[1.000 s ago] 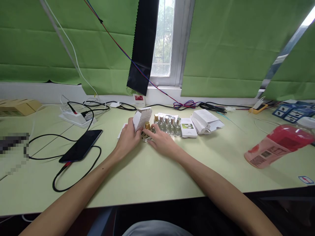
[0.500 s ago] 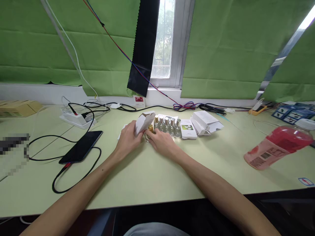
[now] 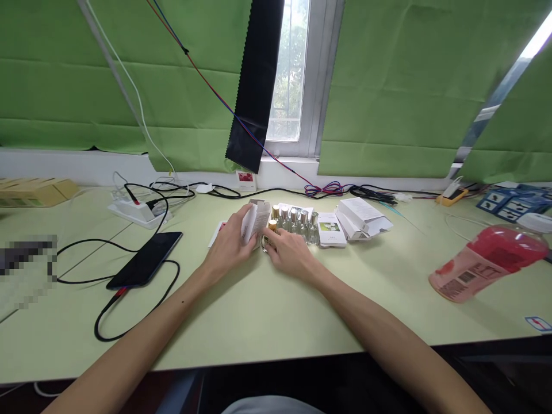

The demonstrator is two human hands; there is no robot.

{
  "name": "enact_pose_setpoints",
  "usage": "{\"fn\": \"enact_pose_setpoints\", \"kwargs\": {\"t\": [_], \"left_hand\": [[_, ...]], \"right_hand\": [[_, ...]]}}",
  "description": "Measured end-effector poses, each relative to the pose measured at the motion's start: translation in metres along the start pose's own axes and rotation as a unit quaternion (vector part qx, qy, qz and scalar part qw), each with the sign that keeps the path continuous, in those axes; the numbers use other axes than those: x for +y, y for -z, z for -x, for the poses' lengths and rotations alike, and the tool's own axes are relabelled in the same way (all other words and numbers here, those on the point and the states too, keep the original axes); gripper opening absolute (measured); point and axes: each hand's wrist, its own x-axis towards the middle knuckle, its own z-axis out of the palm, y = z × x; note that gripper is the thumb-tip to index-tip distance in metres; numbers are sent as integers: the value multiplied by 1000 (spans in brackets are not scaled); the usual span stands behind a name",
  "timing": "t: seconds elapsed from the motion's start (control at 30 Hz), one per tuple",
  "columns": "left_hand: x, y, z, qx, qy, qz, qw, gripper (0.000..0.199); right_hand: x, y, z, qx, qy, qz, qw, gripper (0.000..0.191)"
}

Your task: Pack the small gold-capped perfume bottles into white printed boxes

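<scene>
A small white carton (image 3: 258,218) stands upright in my left hand (image 3: 226,247), closed around its side. Just right of it, my right hand (image 3: 291,251) grips a little glass bottle with a gold cap (image 3: 272,225); the fingers cover much of its body. Behind that hand, several similar clear glass bottles (image 3: 304,224) stand in a row, some gold-capped, some silver-capped. To their right lies a flat white box with a green picture (image 3: 331,230). Part of another white box (image 3: 215,234) shows behind my left hand.
Opened white cartons (image 3: 363,217) lie right of the bottles. A phone (image 3: 144,260) on a cable and a power strip (image 3: 133,211) are at left. A pink drink bottle (image 3: 485,261) stands at right. Cables run along the wall, near a yellow box (image 3: 37,192).
My left hand has turned the carton more upright, so its printed side faces the gold-capped bottle. My right hand stays on that bottle. The whole view has shifted slightly.
</scene>
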Motion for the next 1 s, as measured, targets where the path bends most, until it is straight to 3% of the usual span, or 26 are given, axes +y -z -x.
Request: {"fn": "enact_pose_setpoints", "kwargs": {"t": [0.17, 0.3, 0.47, 0.6, 0.77, 1.0], "left_hand": [[-3, 0, 0, -8, -26, -4, 1000, 71], [-2, 2, -1, -21, -35, -4, 999, 73], [-1, 0, 1, -32, -54, -22, 998, 59], [-3, -8, 5, -46, -66, -26, 996, 48], [-2, -14, 10, -52, -69, -21, 996, 46], [-3, -14, 10, -56, -80, -49, 994, 38]], "right_hand": [[6, -2, -1, 52, -12, -43, 998, 32], [13, -2, -4, 146, -22, -85, 985, 34], [24, -3, -7, 355, -17, -140, 924, 31], [28, 0, -9, 470, -21, -130, 873, 29], [27, 3, -9, 524, -28, -103, 845, 29], [25, 0, -9, 571, 40, -63, 818, 35]]}}
